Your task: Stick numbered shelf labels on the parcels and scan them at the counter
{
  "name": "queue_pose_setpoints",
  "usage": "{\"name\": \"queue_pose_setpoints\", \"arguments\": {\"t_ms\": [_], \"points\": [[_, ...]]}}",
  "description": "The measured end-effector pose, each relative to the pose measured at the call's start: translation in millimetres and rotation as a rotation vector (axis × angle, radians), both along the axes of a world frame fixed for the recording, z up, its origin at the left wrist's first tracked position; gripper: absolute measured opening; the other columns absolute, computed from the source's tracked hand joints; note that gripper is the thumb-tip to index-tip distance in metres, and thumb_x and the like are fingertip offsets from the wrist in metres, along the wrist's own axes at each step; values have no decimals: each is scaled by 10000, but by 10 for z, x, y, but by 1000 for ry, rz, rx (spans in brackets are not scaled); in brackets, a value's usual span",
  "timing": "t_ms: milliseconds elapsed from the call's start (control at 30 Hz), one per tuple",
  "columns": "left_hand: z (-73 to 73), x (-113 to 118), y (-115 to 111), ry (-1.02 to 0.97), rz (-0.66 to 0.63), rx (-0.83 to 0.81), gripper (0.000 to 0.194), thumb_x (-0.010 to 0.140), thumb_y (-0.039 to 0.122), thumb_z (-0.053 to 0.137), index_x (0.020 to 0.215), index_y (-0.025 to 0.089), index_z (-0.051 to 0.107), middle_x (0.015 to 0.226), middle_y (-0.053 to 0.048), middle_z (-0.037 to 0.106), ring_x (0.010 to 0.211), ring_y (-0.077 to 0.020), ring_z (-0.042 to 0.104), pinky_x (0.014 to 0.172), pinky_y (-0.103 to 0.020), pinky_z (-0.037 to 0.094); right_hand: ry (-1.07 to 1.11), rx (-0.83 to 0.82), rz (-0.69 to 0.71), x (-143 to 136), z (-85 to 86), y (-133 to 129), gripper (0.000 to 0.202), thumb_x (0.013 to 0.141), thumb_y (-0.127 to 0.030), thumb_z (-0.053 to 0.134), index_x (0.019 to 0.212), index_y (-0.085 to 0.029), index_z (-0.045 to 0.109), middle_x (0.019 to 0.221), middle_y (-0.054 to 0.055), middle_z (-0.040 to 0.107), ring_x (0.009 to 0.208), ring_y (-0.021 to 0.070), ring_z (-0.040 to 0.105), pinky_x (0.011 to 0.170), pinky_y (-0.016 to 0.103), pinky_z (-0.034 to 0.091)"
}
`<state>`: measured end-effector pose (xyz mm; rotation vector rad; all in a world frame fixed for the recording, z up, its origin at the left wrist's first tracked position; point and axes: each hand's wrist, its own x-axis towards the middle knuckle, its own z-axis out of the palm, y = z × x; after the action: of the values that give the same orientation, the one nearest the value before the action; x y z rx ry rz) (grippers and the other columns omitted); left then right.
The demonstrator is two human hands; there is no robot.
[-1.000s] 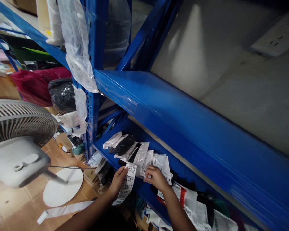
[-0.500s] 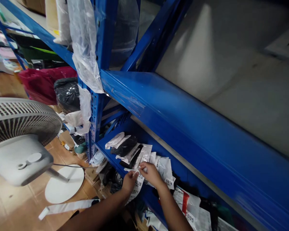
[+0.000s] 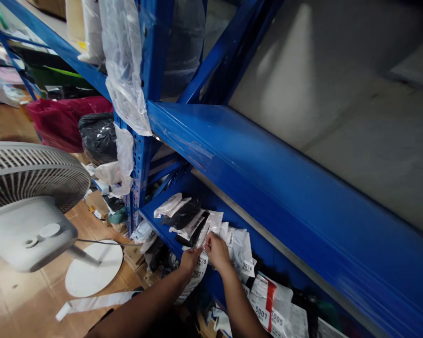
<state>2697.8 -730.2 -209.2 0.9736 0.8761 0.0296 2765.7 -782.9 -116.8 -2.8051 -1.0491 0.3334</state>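
Printed number labels point(image 3: 198, 271) hang in a strip below my left hand point(image 3: 190, 259), which pinches the strip's upper end. Close beside it, my right hand point(image 3: 216, 251) has its fingers curled together over a clear plastic package point(image 3: 214, 220); whatever they pinch is too small to make out. Around both hands, white and black plastic packages lie in a row on a blue shelf point(image 3: 155, 217). One package point(image 3: 241, 249) to the right bears the label 5014, and farther right are labels 5007 and 5005 point(image 3: 277, 319).
A grey fan point(image 3: 31, 206) with a round white base point(image 3: 93, 267) stands at the left. The blue shelf beam point(image 3: 268, 159) crosses above the packages. A blue upright point(image 3: 141, 164) has plastic film point(image 3: 127, 70) hanging on it. Red and black bags lie behind.
My right hand has closed and shifted slightly left. The label strip hangs a little lower and farther left, and the 5007 label at the right has come into view.
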Motion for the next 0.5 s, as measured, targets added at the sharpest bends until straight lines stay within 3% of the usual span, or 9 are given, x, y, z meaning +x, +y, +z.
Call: {"name": "queue_pose_setpoints", "arguments": {"t_ms": [200,400,500], "points": [[31,-78,77,9,-68,-35,345,824,347,612,566,150,496,432,99,422,372,-55,364,435,-207,324,-59,-46,23,-32,-27,-14,114,797,-95,539,822,-201,572,762,24,673,744,170,618,633,258,322],[49,-238,75,-81,-48,-11,379,548,473,768,581,146,580,421,58,486,400,-86,402,453,-241,283,-82,-46,72,-73,-55,-53,167,796,-62,508,811,-208,588,786,17,673,781,168,613,670,258,351],[58,-412,103,-137,-57,22,438,496,541,756,574,139,602,441,41,504,423,-90,398,460,-243,262,-75,-28,109,-122,-62,-69,194,791,-49,504,810,-214,605,815,19,661,825,176,608,716,264,382]]}}
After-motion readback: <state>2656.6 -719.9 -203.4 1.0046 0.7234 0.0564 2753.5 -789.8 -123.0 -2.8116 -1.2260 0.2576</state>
